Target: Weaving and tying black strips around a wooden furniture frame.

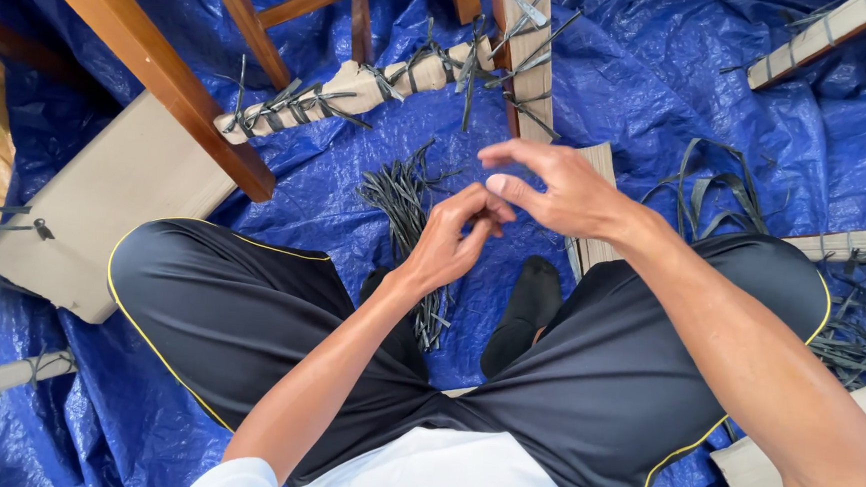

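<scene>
The person sits cross-legged on a blue tarp (652, 96), in black trousers with yellow piping, and both hands are raised in front of the body over the gap between the knees.

The left hand (450, 243) is curled narrow: its fingers fold in toward the palm and the thumb presses against the side of the forefinger, as in a pinch. Whether something thin lies in that pinch cannot be told, since nothing is plainly seen between the fingertips. The right hand (555, 189) sits just above and to the right of it, half open, with the forefinger stretched out to the left, the thumb pointing toward the left hand's knuckles and the other fingers loosely bent. The thumb tip lies just beside the left hand's fingers; whether they touch cannot be told. No object shows in the right hand.

Directly beneath the left hand, a bundle of dark flat strips (402, 199) lies on the tarp, running from near the wrapped chair part down between the person's black-socked feet.

Beyond the hands, a chair rail wrapped in tan cardboard (357, 88) is tied around with the same dark strips, whose cut ends stick out. A brown wooden chair leg (153, 66) crosses at the upper left, with a flat cardboard sheet (105, 203) below it. More loose strips (863, 340) lie by the right knee.
</scene>
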